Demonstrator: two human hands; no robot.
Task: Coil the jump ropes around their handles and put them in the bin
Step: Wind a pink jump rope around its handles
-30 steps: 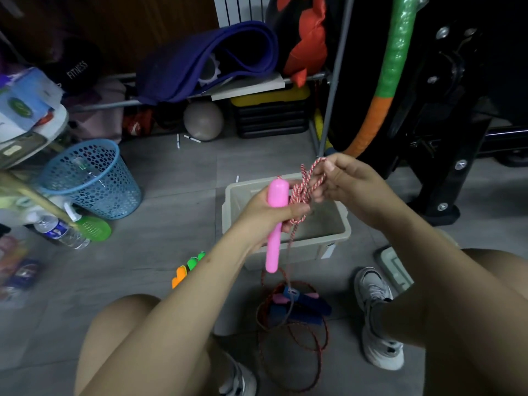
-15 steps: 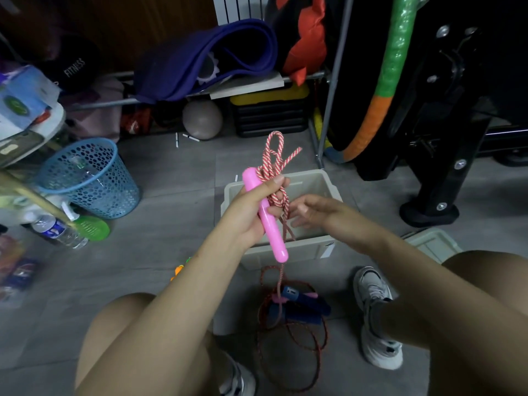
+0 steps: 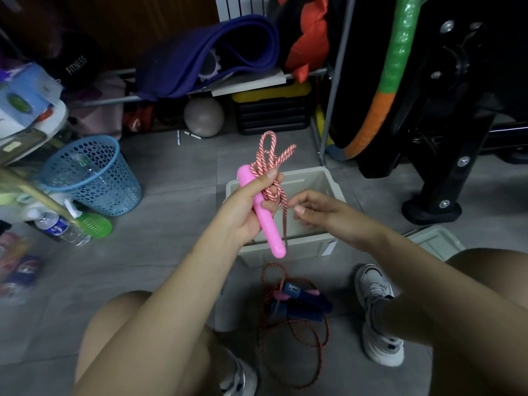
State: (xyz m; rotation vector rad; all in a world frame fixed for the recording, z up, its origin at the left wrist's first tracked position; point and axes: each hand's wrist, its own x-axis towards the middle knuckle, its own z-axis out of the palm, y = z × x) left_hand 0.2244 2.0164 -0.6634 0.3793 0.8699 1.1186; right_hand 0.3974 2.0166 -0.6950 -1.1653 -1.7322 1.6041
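Observation:
My left hand [image 3: 245,207] grips a pink jump-rope handle [image 3: 268,235] upright over the grey bin [image 3: 303,247]. Loops of its red-and-white rope [image 3: 271,155] are pinned against the handle by my fingers and stick up above them. One strand hangs down past the handle toward the floor. My right hand [image 3: 323,215] hovers just right of that strand, thumb and forefinger close together at it; contact is unclear. A second jump rope with blue handles [image 3: 303,302] and a dark red cord [image 3: 288,364] lies loose on the floor between my feet.
A blue mesh wastebasket [image 3: 94,178] and a water bottle [image 3: 61,228] stand at the left. A grey lid [image 3: 437,241] lies right of the bin. Shelving with a purple mat [image 3: 205,55] and a ball [image 3: 203,116] is behind; black gym equipment [image 3: 445,155] stands at the right.
My right hand dropped from the top of the rope loops to the hanging strand beside the handle. The handle tilted and the loops now stand free above my left hand.

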